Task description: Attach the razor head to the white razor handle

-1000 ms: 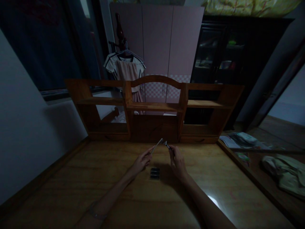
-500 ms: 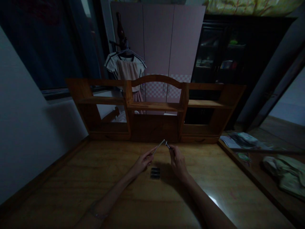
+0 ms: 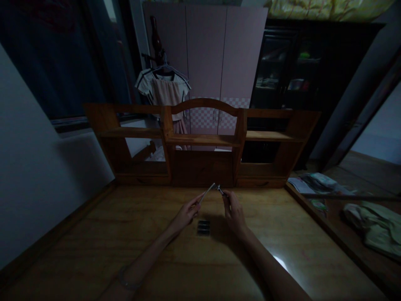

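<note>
Bare left hand (image 3: 185, 214), bare right hand (image 3: 234, 213), slender uncovered forearms (image 3: 153, 250), a thin greyish band (image 3: 128, 285) circling the left forearm well behind the wrist, its finer details dim

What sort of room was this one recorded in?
Probably a room in a home, perhaps a bedroom or study: hanging clothes, a tall pinkish cabinet and a wooden shelf unit show it.

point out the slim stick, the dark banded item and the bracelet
slim stick (image 3: 207, 193): head view, middle of its shaft
dark banded item (image 3: 203, 228): head view, its centre
bracelet (image 3: 128, 285): head view, near side of its band
</note>
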